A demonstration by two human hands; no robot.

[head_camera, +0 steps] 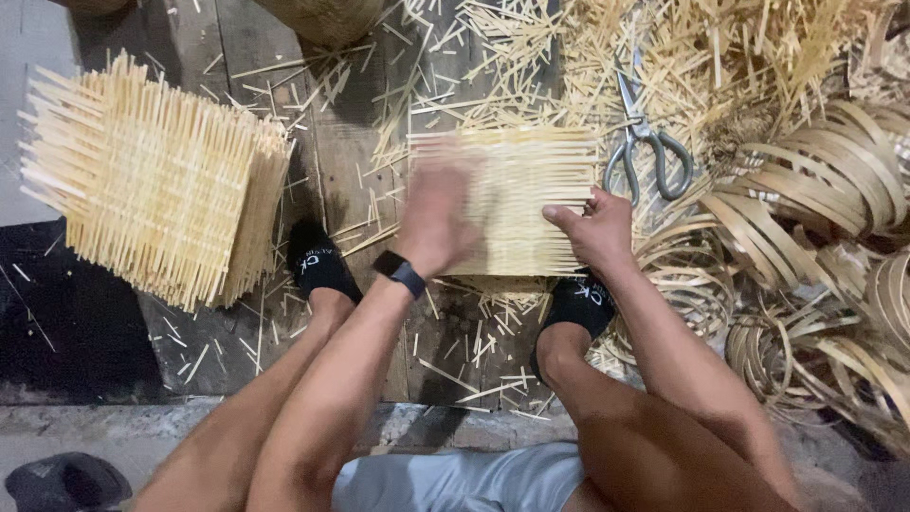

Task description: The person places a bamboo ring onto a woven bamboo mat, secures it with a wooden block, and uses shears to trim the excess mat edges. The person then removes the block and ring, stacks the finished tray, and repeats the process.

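Person's mid-weave on a bamboo mat (pixel 517 194) lying on the floor betw. their feet. Right hand (pixel 597 230), fingers curled, pins its edge; left hand (pixel 434 216) blurred over it, grip unclear. Next prob. needs another strip; scissors (pixel 645 142) lie nearby.

left hand (pixel 438 220) motion-blurred, bamboo mat (pixel 519 194) partly hidden

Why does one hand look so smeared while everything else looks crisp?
In the head view, the left hand is motion-blurred, smearing over the woven bamboo mat; the right hand, scissors and stacked mats are sharp; lighting is even, without glare.
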